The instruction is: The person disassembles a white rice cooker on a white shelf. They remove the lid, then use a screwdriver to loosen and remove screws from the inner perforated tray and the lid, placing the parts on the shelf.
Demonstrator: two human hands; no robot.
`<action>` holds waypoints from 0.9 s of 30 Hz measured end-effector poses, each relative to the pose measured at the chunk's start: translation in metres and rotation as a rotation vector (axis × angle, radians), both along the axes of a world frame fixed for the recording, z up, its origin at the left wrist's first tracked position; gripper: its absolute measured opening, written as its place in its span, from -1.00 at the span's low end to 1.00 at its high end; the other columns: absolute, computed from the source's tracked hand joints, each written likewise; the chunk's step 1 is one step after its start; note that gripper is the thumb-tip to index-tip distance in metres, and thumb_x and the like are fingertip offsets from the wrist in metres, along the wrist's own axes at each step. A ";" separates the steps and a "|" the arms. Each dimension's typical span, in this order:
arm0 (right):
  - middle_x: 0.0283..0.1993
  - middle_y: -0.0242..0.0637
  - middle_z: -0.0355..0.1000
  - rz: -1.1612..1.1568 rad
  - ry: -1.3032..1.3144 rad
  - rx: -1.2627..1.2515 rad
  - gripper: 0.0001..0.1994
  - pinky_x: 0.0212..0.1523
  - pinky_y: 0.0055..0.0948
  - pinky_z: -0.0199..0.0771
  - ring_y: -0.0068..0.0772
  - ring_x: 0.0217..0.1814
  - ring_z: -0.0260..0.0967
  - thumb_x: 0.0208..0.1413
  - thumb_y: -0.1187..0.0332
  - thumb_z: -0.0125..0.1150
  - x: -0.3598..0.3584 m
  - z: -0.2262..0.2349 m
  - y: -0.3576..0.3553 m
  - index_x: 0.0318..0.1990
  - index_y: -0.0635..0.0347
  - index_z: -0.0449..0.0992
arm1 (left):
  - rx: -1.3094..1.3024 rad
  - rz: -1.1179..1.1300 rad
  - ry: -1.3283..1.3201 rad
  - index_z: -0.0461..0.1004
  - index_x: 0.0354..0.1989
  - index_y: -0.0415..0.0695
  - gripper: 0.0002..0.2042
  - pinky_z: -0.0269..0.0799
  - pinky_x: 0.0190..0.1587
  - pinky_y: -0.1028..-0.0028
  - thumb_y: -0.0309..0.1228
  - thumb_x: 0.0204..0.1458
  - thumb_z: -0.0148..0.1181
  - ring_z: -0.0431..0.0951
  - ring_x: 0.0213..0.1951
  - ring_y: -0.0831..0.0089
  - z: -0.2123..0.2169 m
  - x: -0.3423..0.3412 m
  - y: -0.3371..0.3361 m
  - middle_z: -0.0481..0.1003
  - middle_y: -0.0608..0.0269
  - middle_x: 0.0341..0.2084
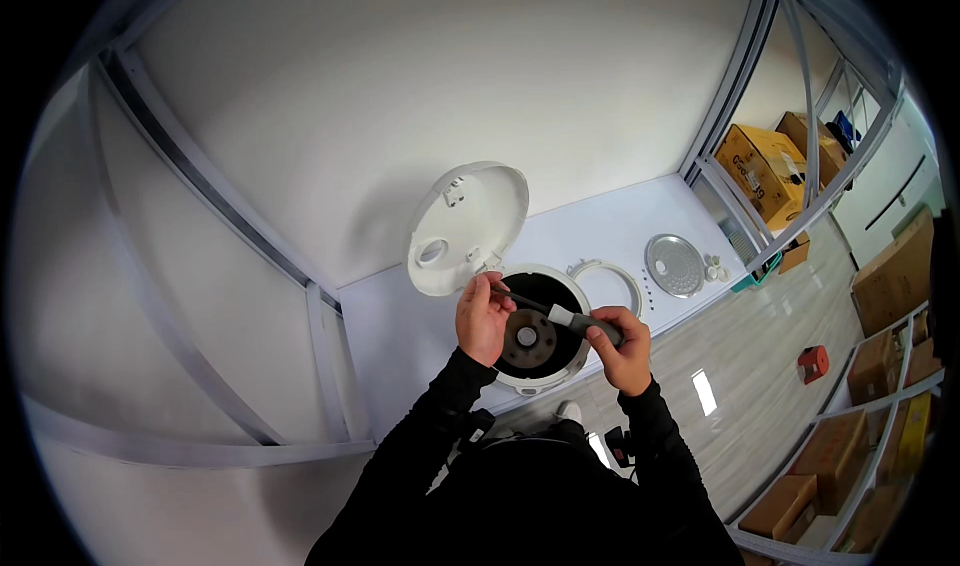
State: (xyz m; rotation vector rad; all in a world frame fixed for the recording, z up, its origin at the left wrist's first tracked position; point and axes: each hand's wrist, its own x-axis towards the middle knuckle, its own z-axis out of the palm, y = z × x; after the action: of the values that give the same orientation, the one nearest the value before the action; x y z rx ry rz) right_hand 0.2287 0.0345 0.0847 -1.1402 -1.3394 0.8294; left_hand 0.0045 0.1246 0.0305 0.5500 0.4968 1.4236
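My right hand (624,352) is wrapped around the dark grip of a screwdriver (597,327), which has a pale collar. Its shaft slants up and left across the open rice cooker (577,362). My left hand (483,318) is closed, with thumb and fingertips pinched at the tip end of that shaft, over the cooker's left rim. Whether a small screw is between those fingers cannot be made out. Inside the dark cavity lies a round heating plate (529,339) with a pale centre. The white lid (474,222) stands raised at the back, its inner side showing.
Right of the cooker, a white ring (634,283), a row of small screws (648,291), a perforated metal disc (675,266) and small white parts (716,270) lie on the white table (640,212). Cardboard boxes (764,171) and a red object (813,364) are farther right.
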 end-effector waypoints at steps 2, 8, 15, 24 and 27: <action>-0.32 -0.29 0.58 -0.015 -0.005 0.030 -0.76 -0.21 -0.53 0.45 -0.61 -0.28 0.44 0.19 0.37 0.39 0.003 -0.005 0.002 -0.10 0.34 0.56 | 0.011 0.007 0.007 0.49 -0.03 -0.15 -0.75 0.42 -0.16 0.37 -0.22 0.42 0.04 0.45 -0.34 0.48 -0.001 0.000 0.002 0.48 0.29 -0.33; -0.29 -0.30 0.57 -0.112 0.080 0.010 -0.77 -0.20 -0.52 0.45 -0.58 -0.26 0.44 0.18 0.39 0.37 0.005 -0.002 -0.002 -0.09 0.32 0.55 | -0.039 0.123 0.108 0.47 -0.10 -0.15 -0.82 0.44 -0.20 0.38 -0.31 0.41 0.01 0.48 -0.34 0.48 0.005 0.005 -0.001 0.48 0.27 -0.34; -0.21 -0.35 0.54 -0.110 -0.019 0.074 -0.75 -0.13 -0.54 0.42 -0.59 -0.19 0.41 0.22 0.37 0.37 -0.020 0.003 0.009 -0.04 0.32 0.53 | -0.053 -0.154 0.138 0.47 -0.16 -0.18 -0.80 0.26 -0.40 0.48 -0.33 0.36 -0.02 0.36 -0.49 0.54 0.006 -0.001 -0.002 0.40 0.32 -0.50; -0.28 -0.26 0.60 -0.125 -0.086 0.084 -0.73 -0.22 -0.47 0.50 -0.54 -0.27 0.47 0.19 0.34 0.40 -0.041 0.004 0.014 -0.07 0.32 0.56 | 0.096 -0.078 0.483 0.51 -0.20 -0.17 -0.72 0.11 -0.52 0.61 -0.21 0.41 0.02 0.25 -0.57 0.69 0.015 0.009 -0.010 0.33 0.47 -0.61; -0.27 -0.25 0.60 -0.136 -0.095 0.093 -0.73 -0.22 -0.47 0.50 -0.53 -0.27 0.48 0.19 0.34 0.40 -0.045 0.002 0.017 -0.06 0.32 0.56 | 0.084 -0.052 0.514 0.54 -0.16 -0.19 -0.72 0.12 -0.52 0.61 -0.21 0.40 0.07 0.25 -0.56 0.72 0.016 0.011 -0.009 0.32 0.50 -0.61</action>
State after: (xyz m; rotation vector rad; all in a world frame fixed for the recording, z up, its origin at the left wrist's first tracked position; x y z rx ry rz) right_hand 0.1839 0.0515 0.0866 -1.1953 -1.3475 0.6155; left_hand 0.0150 0.1152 0.0461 0.9986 0.8245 1.2526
